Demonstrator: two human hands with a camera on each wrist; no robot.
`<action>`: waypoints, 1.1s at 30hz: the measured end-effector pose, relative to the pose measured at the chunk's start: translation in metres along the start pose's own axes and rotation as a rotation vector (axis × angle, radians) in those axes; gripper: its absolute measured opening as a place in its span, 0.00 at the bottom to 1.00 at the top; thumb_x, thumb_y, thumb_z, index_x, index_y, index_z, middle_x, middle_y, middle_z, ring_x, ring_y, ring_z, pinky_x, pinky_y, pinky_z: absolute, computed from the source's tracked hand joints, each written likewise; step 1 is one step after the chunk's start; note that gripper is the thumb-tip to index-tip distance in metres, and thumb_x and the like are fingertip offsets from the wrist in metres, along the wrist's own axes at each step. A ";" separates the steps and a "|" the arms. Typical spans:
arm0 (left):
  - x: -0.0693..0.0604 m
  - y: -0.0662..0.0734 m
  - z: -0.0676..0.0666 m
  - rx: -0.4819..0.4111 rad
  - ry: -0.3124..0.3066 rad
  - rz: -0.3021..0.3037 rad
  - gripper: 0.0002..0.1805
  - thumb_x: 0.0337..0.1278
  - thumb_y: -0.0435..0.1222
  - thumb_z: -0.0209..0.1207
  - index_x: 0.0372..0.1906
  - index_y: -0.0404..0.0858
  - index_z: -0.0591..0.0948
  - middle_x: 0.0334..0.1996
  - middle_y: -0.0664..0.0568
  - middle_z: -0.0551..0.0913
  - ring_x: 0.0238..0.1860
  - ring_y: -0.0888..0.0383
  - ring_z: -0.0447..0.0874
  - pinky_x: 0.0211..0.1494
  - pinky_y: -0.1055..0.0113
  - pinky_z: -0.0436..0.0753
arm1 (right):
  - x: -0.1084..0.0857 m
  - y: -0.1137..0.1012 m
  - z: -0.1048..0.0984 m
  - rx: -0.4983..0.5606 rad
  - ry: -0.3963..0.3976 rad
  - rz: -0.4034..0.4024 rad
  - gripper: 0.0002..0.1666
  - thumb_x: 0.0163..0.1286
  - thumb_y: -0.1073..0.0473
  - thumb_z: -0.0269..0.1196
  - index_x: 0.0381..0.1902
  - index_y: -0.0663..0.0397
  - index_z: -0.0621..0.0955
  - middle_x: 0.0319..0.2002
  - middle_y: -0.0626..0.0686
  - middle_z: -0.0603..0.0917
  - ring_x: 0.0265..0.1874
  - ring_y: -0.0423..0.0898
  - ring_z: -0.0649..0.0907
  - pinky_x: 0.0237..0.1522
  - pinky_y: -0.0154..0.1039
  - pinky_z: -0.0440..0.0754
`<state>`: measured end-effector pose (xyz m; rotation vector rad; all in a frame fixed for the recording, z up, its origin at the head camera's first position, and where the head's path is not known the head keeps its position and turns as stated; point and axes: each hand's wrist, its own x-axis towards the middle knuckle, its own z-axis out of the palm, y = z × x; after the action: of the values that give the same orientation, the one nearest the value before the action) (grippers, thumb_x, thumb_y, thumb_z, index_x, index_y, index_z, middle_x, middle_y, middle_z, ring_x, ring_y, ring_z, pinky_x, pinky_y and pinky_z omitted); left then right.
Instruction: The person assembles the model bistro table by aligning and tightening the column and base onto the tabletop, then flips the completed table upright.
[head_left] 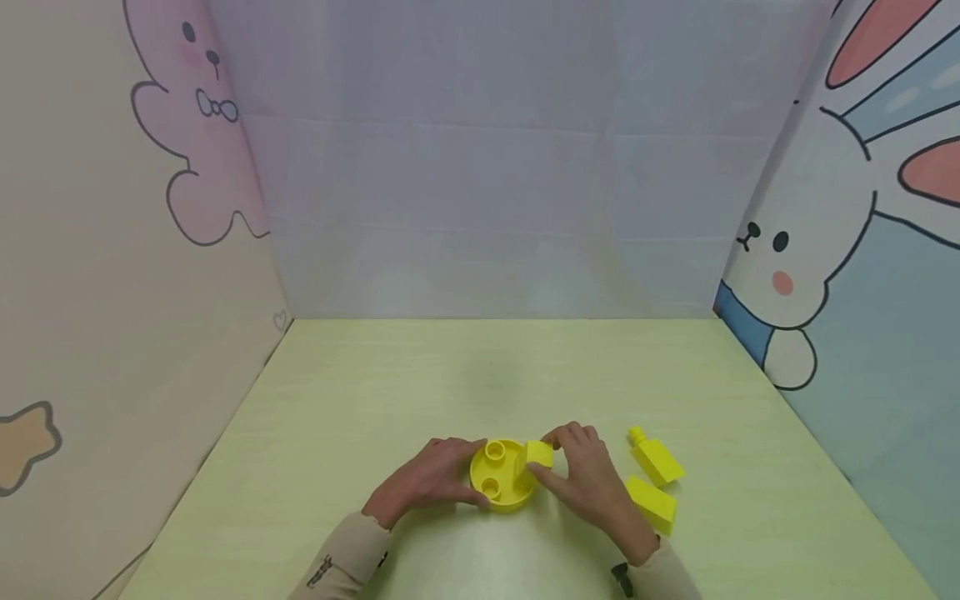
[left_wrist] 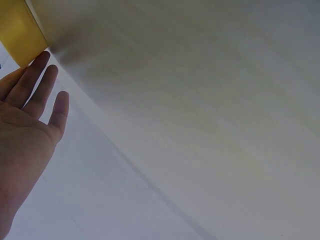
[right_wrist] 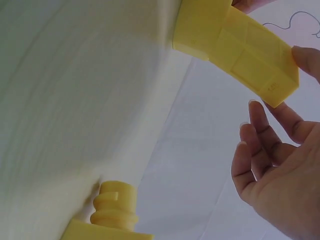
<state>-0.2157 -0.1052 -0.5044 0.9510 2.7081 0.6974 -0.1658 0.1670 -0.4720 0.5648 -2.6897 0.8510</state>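
A round yellow base [head_left: 504, 500] with raised ring sockets sits on the table before me. My left hand [head_left: 438, 477] grips its left side between thumb and fingers; in the left wrist view only the base's edge [left_wrist: 22, 32] shows, at the fingertips. My right hand [head_left: 592, 479] pinches a yellow block [head_left: 539, 454] that stands on the right part of the base. In the right wrist view this block [right_wrist: 260, 60] leans at an angle from the base [right_wrist: 200, 27], held by thumb and index finger. How its lower end meets the base is hidden.
Two more yellow blocks lie right of my right hand: one with a threaded peg [head_left: 657, 461], the other [head_left: 651, 503] nearer me, partly behind the wrist. The light table [head_left: 360, 392] is enclosed by a pale back sheet [head_left: 480, 183] and cartoon-printed side walls.
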 end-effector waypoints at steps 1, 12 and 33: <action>0.000 0.000 0.000 -0.003 -0.002 -0.001 0.51 0.52 0.60 0.73 0.74 0.35 0.73 0.66 0.48 0.79 0.66 0.50 0.75 0.71 0.48 0.68 | -0.001 0.000 0.000 -0.002 -0.002 0.004 0.19 0.67 0.48 0.73 0.46 0.53 0.81 0.41 0.47 0.78 0.44 0.51 0.74 0.45 0.49 0.75; 0.000 0.000 0.003 -0.004 0.003 0.006 0.51 0.51 0.61 0.73 0.74 0.35 0.73 0.66 0.47 0.79 0.66 0.50 0.76 0.70 0.47 0.68 | -0.006 0.003 -0.003 0.007 -0.029 0.009 0.22 0.69 0.49 0.72 0.54 0.55 0.82 0.45 0.48 0.78 0.45 0.48 0.75 0.47 0.49 0.78; 0.000 0.000 0.001 -0.008 0.008 0.012 0.51 0.51 0.59 0.74 0.73 0.33 0.73 0.66 0.45 0.79 0.66 0.48 0.75 0.70 0.46 0.68 | -0.048 0.040 -0.045 -0.081 0.111 0.184 0.19 0.70 0.55 0.71 0.51 0.62 0.83 0.44 0.56 0.82 0.44 0.54 0.79 0.43 0.53 0.78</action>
<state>-0.2149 -0.1050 -0.5052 0.9656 2.7069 0.7156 -0.1352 0.2374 -0.4734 0.2476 -2.6888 0.7896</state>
